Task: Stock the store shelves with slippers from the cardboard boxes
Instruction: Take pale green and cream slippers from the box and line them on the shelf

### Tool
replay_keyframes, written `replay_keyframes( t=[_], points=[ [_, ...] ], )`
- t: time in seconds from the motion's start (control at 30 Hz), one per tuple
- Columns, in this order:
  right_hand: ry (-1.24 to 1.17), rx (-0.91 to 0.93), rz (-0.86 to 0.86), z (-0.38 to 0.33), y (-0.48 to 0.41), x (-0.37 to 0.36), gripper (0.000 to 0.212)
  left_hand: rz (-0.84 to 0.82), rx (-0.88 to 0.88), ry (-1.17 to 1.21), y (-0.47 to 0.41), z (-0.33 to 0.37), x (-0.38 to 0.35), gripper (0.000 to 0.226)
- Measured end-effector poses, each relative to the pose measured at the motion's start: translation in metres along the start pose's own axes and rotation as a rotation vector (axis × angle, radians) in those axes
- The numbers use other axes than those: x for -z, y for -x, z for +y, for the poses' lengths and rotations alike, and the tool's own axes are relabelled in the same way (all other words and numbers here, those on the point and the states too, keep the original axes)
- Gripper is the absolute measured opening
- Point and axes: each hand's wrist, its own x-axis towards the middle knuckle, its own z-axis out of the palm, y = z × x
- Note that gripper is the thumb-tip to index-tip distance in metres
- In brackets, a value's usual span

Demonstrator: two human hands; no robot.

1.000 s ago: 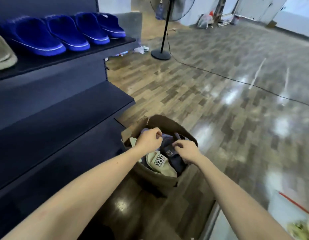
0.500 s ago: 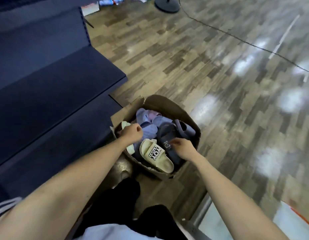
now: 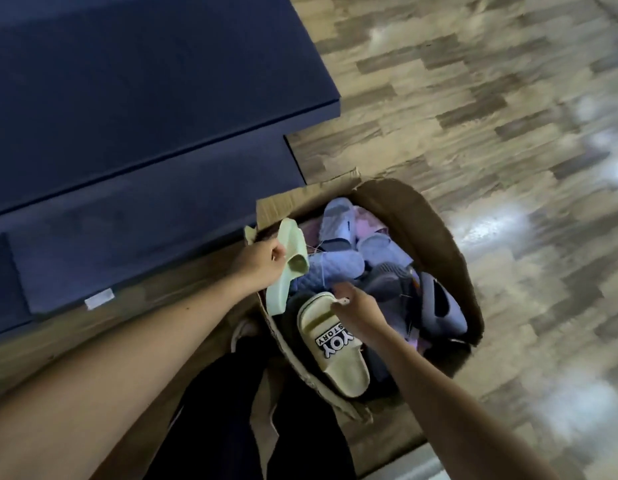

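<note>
An open cardboard box (image 3: 435, 230) sits on the floor beside the dark blue shelves (image 3: 134, 98). It holds several slippers: lilac ones (image 3: 338, 223), dark grey ones (image 3: 439, 306) and a cream slipper (image 3: 335, 344) with a printed strap. My left hand (image 3: 262, 261) grips a pale green slipper (image 3: 290, 265) at the box's left rim, lifted partly out. My right hand (image 3: 356, 306) reaches into the box and pinches the top edge of the cream slipper.
The lowest shelf board (image 3: 120, 216) carries a small white label (image 3: 99, 298) on its front edge. My dark trouser legs (image 3: 231, 410) are just below the box. Glossy wood-pattern floor (image 3: 508, 133) spreads to the right.
My head has tilted down and closer to the box. My left hand has pulled the green slipper up from the left side, and my right hand has shifted from the dark slipper onto the cream one.
</note>
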Motion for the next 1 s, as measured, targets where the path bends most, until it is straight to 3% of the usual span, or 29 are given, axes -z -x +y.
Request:
replay_keyframes(
  t=[0.37, 0.43, 0.53, 0.7, 0.73, 0.87, 1.0],
  points=[
    [0.081, -0.021, -0.035, -0.002, -0.153, -0.063, 0.081, 0.129, -0.086, 0.016, -0.091, -0.058, -0.053, 0.027],
    [0.03, -0.089, -0.021, -0.009, -0.172, -0.075, 0.073, 0.136, -0.127, 0.01, -0.096, -0.067, -0.058, 0.027],
    [-0.02, -0.153, 0.062, -0.013, -0.188, -0.086, 0.041, 0.136, -0.206, 0.008, -0.092, -0.077, -0.061, 0.026],
    [-0.032, -0.153, 0.205, 0.004, -0.179, -0.063, 0.023, 0.126, -0.209, 0.095, -0.086, -0.077, -0.055, 0.026],
    [-0.103, -0.163, 0.273, 0.011, -0.178, -0.055, 0.022, 0.131, -0.181, 0.116, -0.086, -0.074, -0.053, 0.026],
    [-0.789, -0.248, 0.64, 0.035, -0.167, -0.024, 0.035, 0.122, -0.104, 0.092, -0.088, -0.064, -0.046, 0.029],
    [-1.329, -0.282, 0.764, 0.046, -0.145, -0.003, 0.031, 0.095, -0.085, 0.01, -0.084, -0.069, -0.046, 0.025]
  ],
)
